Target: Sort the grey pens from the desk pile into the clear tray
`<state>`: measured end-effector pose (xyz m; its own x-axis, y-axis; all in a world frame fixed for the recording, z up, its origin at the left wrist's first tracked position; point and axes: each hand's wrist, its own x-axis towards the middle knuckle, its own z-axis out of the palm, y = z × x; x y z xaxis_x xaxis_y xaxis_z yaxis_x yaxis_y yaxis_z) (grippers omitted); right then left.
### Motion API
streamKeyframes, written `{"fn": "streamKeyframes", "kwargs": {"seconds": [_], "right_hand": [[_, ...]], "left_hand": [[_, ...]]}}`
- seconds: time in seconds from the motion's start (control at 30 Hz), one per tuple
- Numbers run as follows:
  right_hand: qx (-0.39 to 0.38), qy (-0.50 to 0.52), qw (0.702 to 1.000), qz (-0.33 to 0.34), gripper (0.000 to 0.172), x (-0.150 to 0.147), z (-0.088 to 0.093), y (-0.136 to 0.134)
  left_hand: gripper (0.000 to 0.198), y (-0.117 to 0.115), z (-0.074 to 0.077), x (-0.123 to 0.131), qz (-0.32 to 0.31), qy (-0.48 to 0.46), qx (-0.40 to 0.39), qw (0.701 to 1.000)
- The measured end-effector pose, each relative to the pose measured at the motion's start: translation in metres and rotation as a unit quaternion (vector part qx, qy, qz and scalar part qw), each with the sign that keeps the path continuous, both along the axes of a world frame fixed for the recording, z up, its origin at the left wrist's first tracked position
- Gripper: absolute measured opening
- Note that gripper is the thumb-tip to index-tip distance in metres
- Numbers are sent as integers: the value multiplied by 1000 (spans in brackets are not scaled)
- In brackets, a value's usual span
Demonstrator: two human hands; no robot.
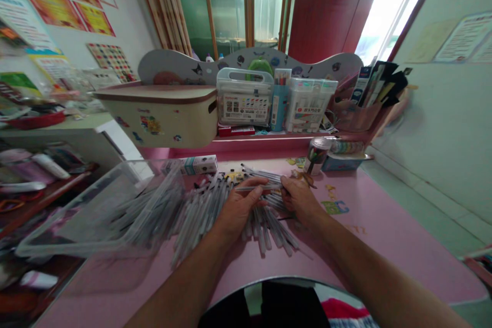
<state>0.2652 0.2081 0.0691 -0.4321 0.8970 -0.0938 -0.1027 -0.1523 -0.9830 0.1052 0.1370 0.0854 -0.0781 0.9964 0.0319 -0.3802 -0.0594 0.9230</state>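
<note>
Many thin grey-white pen-like sticks lie in a loose pile [203,210] on the pink desk [380,236], with more fanned out [271,228] below my hands. Between my two hands a slender pale stick [273,186] is held level above the heap. My left hand [242,202] is closed around its left part, thumb on top. At its right end my right hand [298,196] pinches it. To the left, a clear plastic bin [82,251] holds more of the same sticks.
Behind the pile is a small white box [200,164]. A clear jar [318,154] and a blue box [344,162] stand back right. A shelf carries a lidded cream bin [165,120], marker cases [246,100] and a pen holder [353,113].
</note>
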Motion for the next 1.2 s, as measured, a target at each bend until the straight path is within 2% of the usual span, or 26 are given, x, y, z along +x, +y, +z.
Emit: {"fn": "streamKeyframes", "kwargs": {"seconds": [0.17, 0.23, 0.37, 0.5, 0.57, 0.7, 0.77, 0.9, 0.97, 1.03, 1.1, 1.2], "right_hand": [[54, -29, 998, -11, 40, -3, 5, -6], [51, -11, 999, -3, 33, -3, 7, -8], [43, -12, 999, 2, 29, -2, 8, -8], [101, -75, 992, -9, 43, -2, 8, -9], [89, -66, 994, 8, 39, -2, 9, -10], [28, -2, 1000, 14, 20, -3, 11, -12], [30, -7, 1000, 1, 23, -3, 9, -12], [72, -53, 996, -7, 39, -2, 6, -9], [64, -51, 997, 13, 36, -2, 7, -9], [40, -25, 999, 27, 24, -2, 9, -10], [28, -7, 999, 20, 17, -2, 10, -12], [49, -33, 998, -5, 29, -3, 8, -12]], "left_hand": [[28, 6, -4, -1, 34, -35, -10, 999], [29, 7, -5, -1, 45, -46, -20, 998], [30, 8, -5, -2, 62, -48, -30, 996], [29, 8, -5, -3, 68, -41, -28, 996], [29, 9, -6, -3, 69, -44, -29, 996], [30, 10, -6, -4, 70, -49, -31, 996], [31, 10, -6, -4, 73, -49, -34, 996], [31, 9, -6, -4, 78, -51, -40, 995], [31, 10, -6, -4, 78, -51, -40, 995], [31, 10, -7, -4, 81, -53, -39, 995], [31, 10, -7, -4, 85, -54, -38, 994], [32, 10, -7, -4, 85, -46, -41, 994]]}}
